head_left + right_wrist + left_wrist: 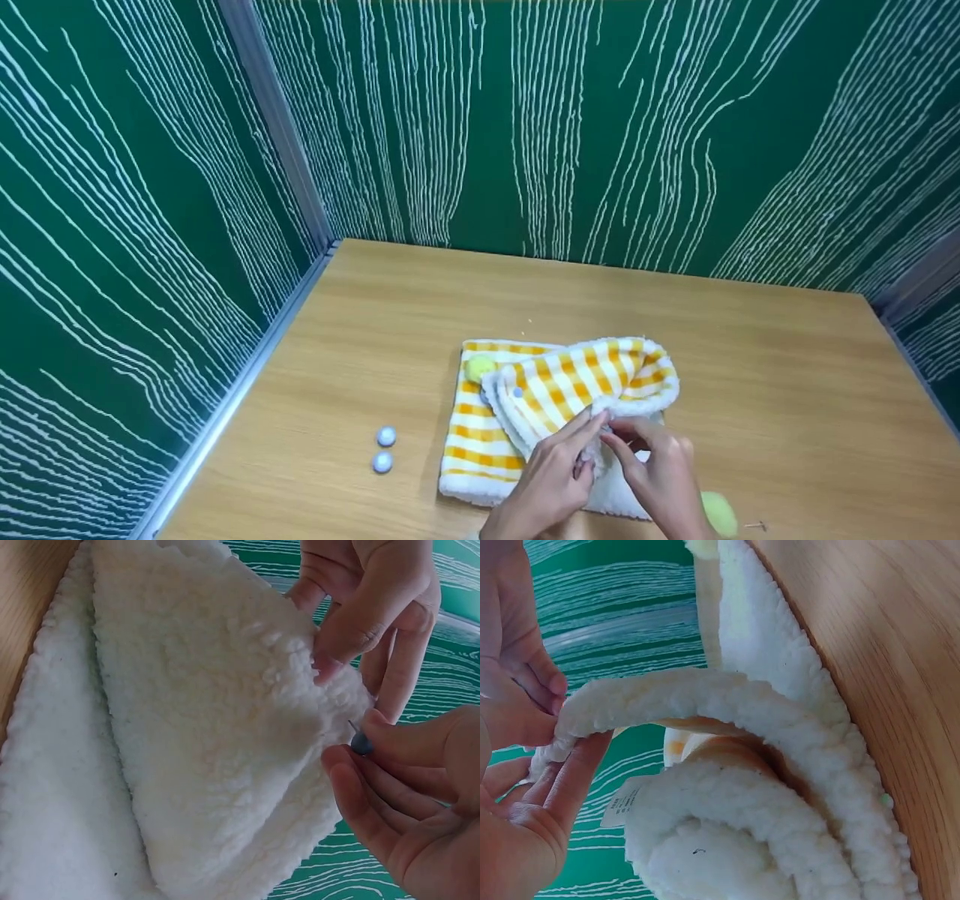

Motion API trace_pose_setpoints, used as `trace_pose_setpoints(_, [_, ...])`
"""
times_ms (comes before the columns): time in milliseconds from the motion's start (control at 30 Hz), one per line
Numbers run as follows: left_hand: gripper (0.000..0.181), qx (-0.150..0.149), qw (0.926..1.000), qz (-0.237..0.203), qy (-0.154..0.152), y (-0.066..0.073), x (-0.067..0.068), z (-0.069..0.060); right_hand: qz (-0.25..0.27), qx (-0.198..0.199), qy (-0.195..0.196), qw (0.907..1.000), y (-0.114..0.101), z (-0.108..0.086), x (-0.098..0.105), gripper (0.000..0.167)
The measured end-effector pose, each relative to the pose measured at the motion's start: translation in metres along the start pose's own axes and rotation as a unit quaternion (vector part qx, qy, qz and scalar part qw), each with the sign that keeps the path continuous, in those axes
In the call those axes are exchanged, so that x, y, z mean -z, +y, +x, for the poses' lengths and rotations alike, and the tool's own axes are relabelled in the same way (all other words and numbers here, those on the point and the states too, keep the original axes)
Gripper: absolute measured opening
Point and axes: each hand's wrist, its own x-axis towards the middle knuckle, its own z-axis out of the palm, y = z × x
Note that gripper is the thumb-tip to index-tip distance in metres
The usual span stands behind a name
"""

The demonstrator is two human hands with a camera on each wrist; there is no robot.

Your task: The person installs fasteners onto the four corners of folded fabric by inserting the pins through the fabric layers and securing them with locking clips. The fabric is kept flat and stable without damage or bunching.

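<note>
A yellow-and-white checked cloth with white fleece lining (pixel 577 375) lies partly folded over itself on the table. My left hand (pixel 551 476) pinches its fleecy edge, the thumb on the fleece and fingers behind. My right hand (pixel 660 465) meets it at that edge. In the right wrist view, its thumb and fingers pinch a small blue-headed pin (pixel 361 742), whose thin metal shaft points at the fleece. Whether the tip touches the fleece I cannot tell. A small blue round piece (pixel 517 392) shows on the checked side of the fold.
Two pale blue balls (pixel 384 448) sit on the wooden table (pixel 300 420) left of the cloth. A yellow pompom (pixel 480 367) is at the cloth's upper left. Beside my right wrist are a yellow-green ball (pixel 718 514) and a small thin metal piece (pixel 756 525). Green white-lined walls (pixel 487 150) enclose the table.
</note>
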Motion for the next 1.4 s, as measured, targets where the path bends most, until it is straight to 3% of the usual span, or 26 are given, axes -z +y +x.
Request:
trace_pose_setpoints(233, [0.062,0.003,1.0000,-0.005,-0.006,0.000,-0.001,-0.001,0.004,-0.003,0.002,1.0000,0.000,0.000,0.000,0.019])
trace_pose_setpoints(500, [0.064,0.015,0.9998,0.009,-0.001,-0.001,-0.001,-0.002,-0.016,-0.062,0.009,0.9979,0.000,-0.003,0.009,0.017])
trace_pose_setpoints(800, [0.065,0.012,0.9996,-0.017,-0.020,0.000,-0.002,-0.001,-0.013,-0.024,0.009,0.9996,0.002,-0.003,0.001,0.020])
trace_pose_setpoints(933, [0.066,-0.003,0.9994,-0.027,-0.021,-0.001,-0.003,-0.001,-0.008,-0.018,0.009,0.9998,0.002,-0.003,0.000,0.022])
trace_pose_setpoints(1200, [0.066,-0.012,0.9987,-0.042,-0.025,-0.002,-0.006,-0.001,0.003,-0.022,0.012,0.9997,0.004,-0.004,-0.001,0.022])
trace_pose_setpoints(1400, [0.067,-0.015,0.9985,-0.040,-0.033,0.001,-0.005,0.000,0.010,-0.060,0.011,0.9981,0.003,-0.006,-0.001,0.022])
